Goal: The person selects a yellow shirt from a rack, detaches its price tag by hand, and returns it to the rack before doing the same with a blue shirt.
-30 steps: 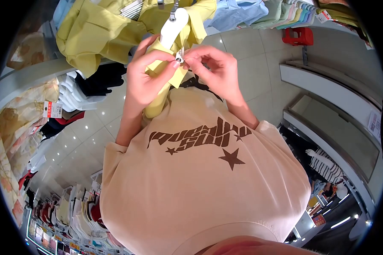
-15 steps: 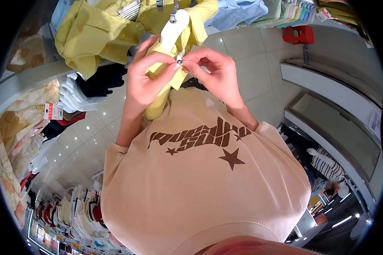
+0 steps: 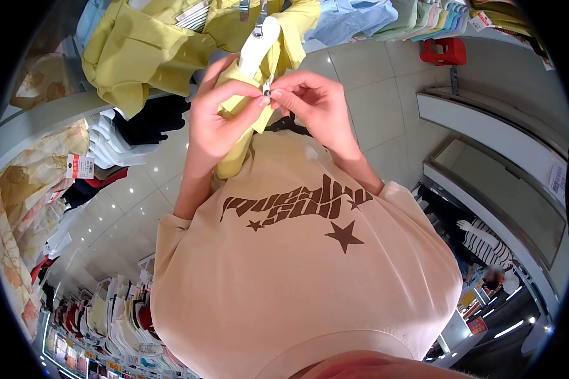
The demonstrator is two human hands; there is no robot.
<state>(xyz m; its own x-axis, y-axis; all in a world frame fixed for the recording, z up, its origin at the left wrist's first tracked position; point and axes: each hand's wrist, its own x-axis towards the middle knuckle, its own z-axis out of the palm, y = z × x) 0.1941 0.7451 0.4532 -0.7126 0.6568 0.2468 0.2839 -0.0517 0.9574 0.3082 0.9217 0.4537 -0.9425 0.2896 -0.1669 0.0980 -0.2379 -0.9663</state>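
A yellow garment (image 3: 234, 158) hangs on a white hanger (image 3: 259, 49) with a metal hook, directly in front of my body. My left hand (image 3: 216, 120) is at the garment's left side, thumb and forefinger pinched together at a small dark-and-white piece (image 3: 267, 93) lying against the yellow cloth. From the other side, my right hand (image 3: 317, 104) pinches at the same piece with thumb and forefinger. Its exact kind is too small to make out. The fingertips of both hands nearly meet there.
More yellow clothing (image 3: 142, 54) hangs at upper left, with light-blue clothing (image 3: 351, 19) beside it. A red stool (image 3: 443, 52) stands at upper right. Shelving (image 3: 493, 126) runs along the right. Racks of clothes (image 3: 107, 316) fill the lower left. Farther off, a person (image 3: 493, 278) appears at lower right.
My right hand has shifted slightly to the left. Both hands stay pinched at the small piece, and the garment has barely moved.
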